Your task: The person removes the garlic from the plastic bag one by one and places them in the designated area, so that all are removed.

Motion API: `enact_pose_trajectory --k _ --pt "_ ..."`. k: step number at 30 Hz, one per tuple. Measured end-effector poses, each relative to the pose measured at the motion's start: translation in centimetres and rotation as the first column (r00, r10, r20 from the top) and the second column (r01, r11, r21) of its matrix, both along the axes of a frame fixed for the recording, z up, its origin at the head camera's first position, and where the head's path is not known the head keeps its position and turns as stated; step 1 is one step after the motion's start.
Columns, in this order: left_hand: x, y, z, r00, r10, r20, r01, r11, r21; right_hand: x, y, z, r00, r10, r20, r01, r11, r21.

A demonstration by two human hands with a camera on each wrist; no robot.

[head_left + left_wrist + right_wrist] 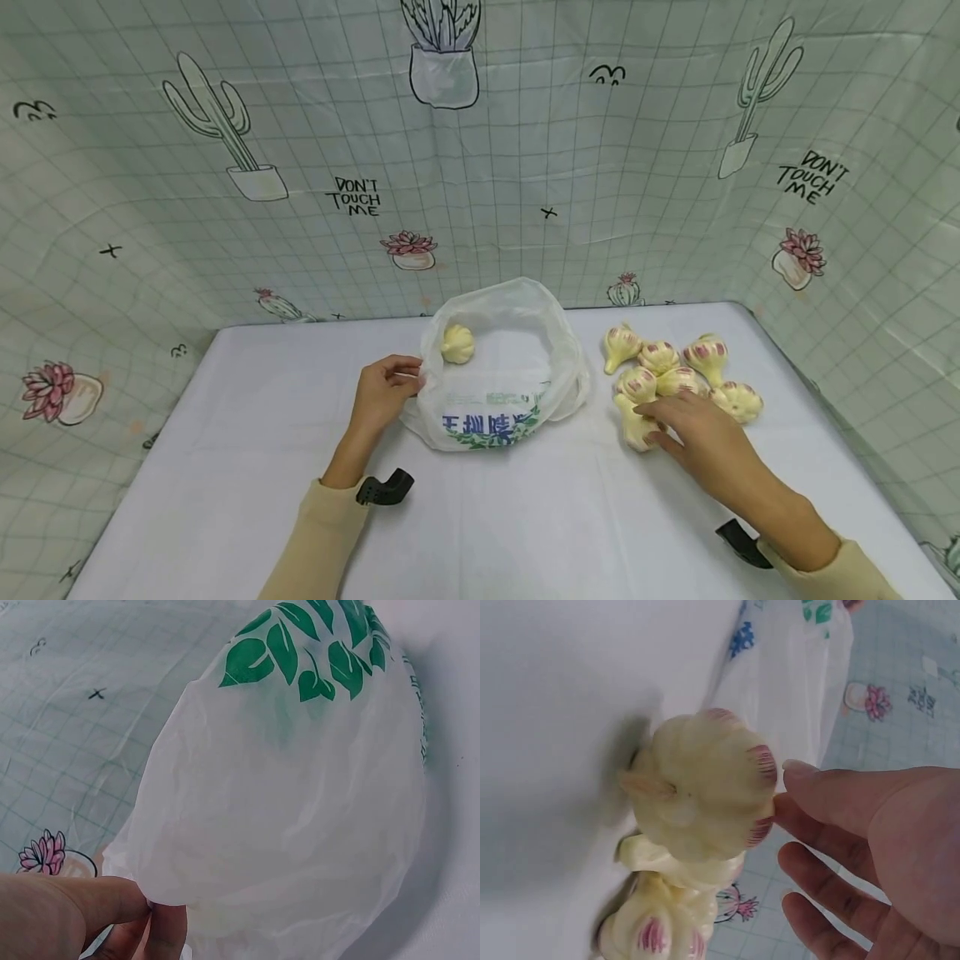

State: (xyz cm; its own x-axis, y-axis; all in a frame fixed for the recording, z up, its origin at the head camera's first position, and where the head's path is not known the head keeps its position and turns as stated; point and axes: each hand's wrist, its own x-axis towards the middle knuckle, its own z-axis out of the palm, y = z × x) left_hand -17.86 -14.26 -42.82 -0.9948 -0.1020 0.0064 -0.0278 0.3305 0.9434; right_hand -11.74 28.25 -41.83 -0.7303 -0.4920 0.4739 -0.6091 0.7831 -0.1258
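A white, thin plastic bag (566, 358) with blue and green print stands with its mouth spread wide. My left hand (386, 390) pinches the bag's left rim between thumb and fingers; the left wrist view shows the bag (277, 802) and the pinching hand (97, 915) up close. One pale garlic bulb (457, 344) shows inside, by the left wall. On the right, my right hand (697, 433) is at the nearest garlic bulb (634, 425) of a group. In the right wrist view, thumb and forefinger of this hand (900, 847) are right at the edge of that bulb (701, 787), fingers loosely spread.
Several more garlic bulbs with purple streaks, one of them a bulb (705, 357) at the back, lie close together beyond the right hand. A white cloth covers the table (225, 450). Behind it hangs a gridded curtain (480, 167) with cactus drawings.
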Motion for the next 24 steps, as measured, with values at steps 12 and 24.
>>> enact_pose_trajectory --k 12,24 --pt "-0.16 0.01 0.07 1.000 0.001 -0.004 -0.001 1.000 -0.014 -0.03 0.17 -0.66 0.999 -0.019 0.029 0.019 1.000 0.021" --pt "-0.07 0.04 -0.05 1.000 0.010 -0.005 -0.010 1.000 -0.023 -0.74 0.69 -1.01 0.999 0.004 0.051 -0.006 0.999 0.044"
